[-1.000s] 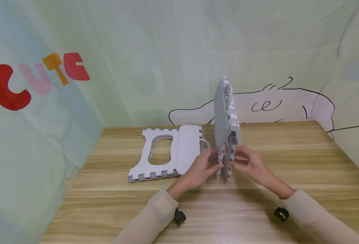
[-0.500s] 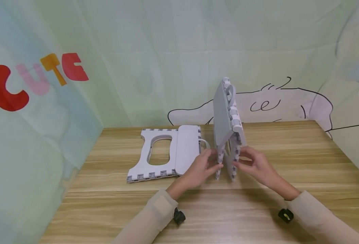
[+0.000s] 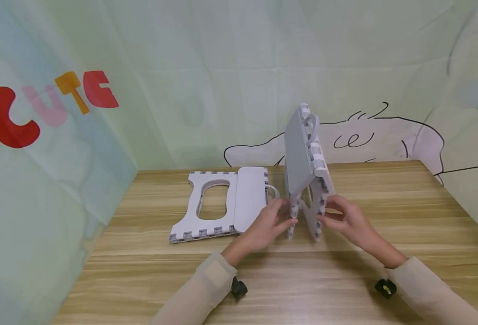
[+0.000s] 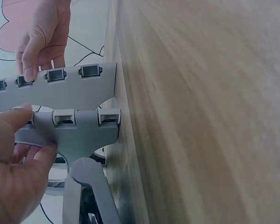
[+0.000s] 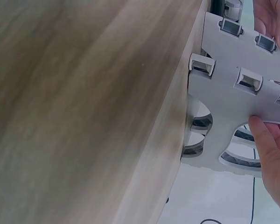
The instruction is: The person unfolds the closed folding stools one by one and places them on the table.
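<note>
A light grey folding step stool [image 3: 297, 155] stands on its legs at the middle right of the table, its two leg panels spread apart at the bottom and its top still slanted and half folded. My left hand [image 3: 263, 229] pinches the front edge of the left leg panel [image 4: 84, 135] between thumb and fingers. Across from it, my right hand [image 3: 350, 225] grips the right leg panel [image 5: 214, 93] by its edge, the fingers reaching into the cutout. A gap shows between the panels. Left of my left hand lies a second folding stool [image 3: 251, 198], folded flat.
The wooden table [image 3: 141, 280] ends at a hanging backdrop [image 3: 206, 90] with a cartoon drawing and coloured letters. The flat stool's carry handle [image 3: 274, 189] points toward my left hand. Small black cameras [image 3: 239, 288] sit at both wrists.
My right hand has moved right, drawing the right leg panel away from the left one, so the stool has opened wider. My left hand and the flat stool have stayed in place.
</note>
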Available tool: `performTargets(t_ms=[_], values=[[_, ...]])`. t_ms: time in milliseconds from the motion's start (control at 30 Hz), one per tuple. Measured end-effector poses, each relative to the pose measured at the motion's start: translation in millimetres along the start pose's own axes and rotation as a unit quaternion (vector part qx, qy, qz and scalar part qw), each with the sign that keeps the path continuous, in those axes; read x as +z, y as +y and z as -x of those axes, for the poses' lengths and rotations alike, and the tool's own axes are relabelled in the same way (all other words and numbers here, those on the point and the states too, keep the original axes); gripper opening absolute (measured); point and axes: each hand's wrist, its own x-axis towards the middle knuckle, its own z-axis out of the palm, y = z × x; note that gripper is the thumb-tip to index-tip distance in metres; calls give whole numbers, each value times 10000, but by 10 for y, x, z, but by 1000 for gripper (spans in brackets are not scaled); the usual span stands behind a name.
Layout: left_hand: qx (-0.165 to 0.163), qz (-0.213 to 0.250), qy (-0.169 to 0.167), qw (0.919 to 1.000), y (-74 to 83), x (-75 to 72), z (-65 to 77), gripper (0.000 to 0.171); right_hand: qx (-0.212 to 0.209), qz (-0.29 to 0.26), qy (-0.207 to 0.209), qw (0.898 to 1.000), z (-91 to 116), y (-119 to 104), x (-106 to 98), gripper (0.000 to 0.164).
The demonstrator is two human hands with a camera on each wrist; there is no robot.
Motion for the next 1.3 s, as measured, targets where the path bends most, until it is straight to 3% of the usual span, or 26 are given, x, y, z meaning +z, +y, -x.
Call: performTargets(t_ms=[433, 1300], values=[[-9, 40, -92, 9999, 26, -8, 22, 48, -41, -120, 88, 9999, 42, 27, -70, 36], [127, -505, -170, 9985, 51, -10, 19, 48, 62, 140, 159, 9998, 125, 7, -256, 37]])
